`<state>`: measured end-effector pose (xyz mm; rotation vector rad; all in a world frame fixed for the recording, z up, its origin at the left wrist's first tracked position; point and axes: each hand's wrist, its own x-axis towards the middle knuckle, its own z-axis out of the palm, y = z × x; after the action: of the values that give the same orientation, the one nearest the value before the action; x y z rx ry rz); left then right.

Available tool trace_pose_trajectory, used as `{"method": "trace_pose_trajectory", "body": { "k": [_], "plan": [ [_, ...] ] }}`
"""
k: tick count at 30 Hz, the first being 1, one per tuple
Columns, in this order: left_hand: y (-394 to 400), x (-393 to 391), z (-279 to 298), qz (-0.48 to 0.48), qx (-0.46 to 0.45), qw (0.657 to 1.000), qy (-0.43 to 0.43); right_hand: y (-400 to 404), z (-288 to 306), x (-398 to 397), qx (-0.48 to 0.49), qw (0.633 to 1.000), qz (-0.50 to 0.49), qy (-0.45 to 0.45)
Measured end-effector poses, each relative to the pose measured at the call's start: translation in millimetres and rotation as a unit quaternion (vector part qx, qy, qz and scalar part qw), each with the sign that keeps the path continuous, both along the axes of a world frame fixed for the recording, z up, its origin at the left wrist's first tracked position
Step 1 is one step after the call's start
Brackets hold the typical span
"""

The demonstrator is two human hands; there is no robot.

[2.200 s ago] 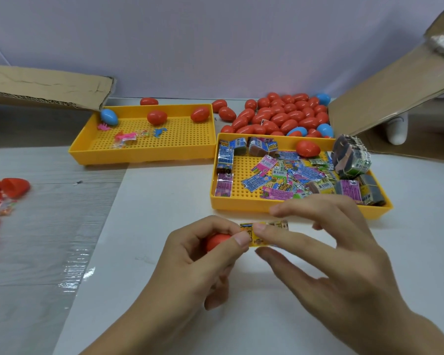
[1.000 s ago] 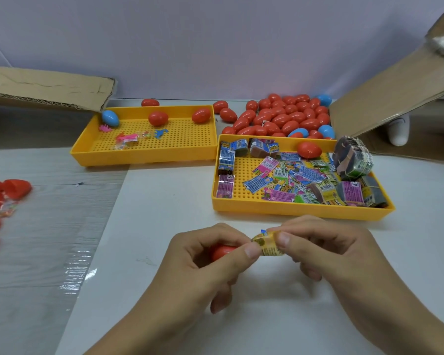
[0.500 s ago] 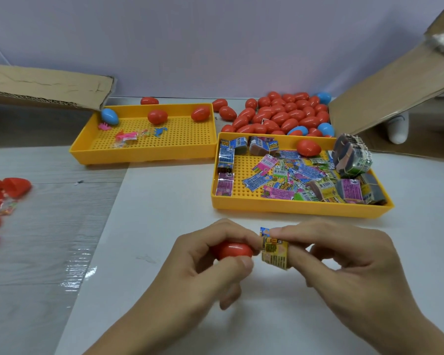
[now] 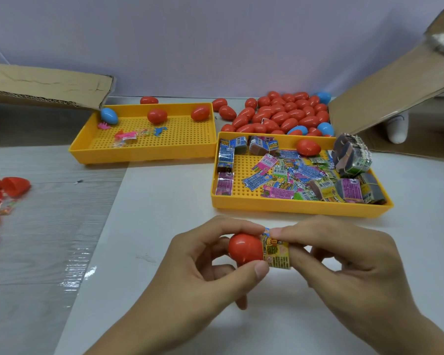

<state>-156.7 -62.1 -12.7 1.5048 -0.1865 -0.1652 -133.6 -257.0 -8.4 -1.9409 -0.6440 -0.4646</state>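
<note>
Red egg (image 4: 244, 248) sideways, label (image 4: 277, 253) end rightward

Not much of a body on my feed, honestly: two hands and a bit of arm. The left hand (image 4: 205, 262) and the right hand (image 4: 344, 262) are both bare. Behind them, the left forearm (image 4: 128, 334) and the right forearm (image 4: 426, 334) are uncovered right down to the bottom edge. The fingers are slim, with creased knuckles. The nails are cut short and plain, clearest on the left thumbnail (image 4: 261, 270).
</note>
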Motion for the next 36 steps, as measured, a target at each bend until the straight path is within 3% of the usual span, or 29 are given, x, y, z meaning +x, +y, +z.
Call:
{"method": "trace_pose_trajectory", "body": {
  "k": [20, 36],
  "plan": [
    [0.6, 0.1, 2.9, -0.008, -0.004, 1.000, 0.007, -1.0, 1.1, -1.8, 0.016, 1.000, 0.011, 0.013],
    [-0.5, -0.1, 4.4, -0.010, 0.049, 0.999, 0.013, -7.8, 4.8, 2.1, -0.047, 0.996, 0.070, 0.008]
  ]
}}
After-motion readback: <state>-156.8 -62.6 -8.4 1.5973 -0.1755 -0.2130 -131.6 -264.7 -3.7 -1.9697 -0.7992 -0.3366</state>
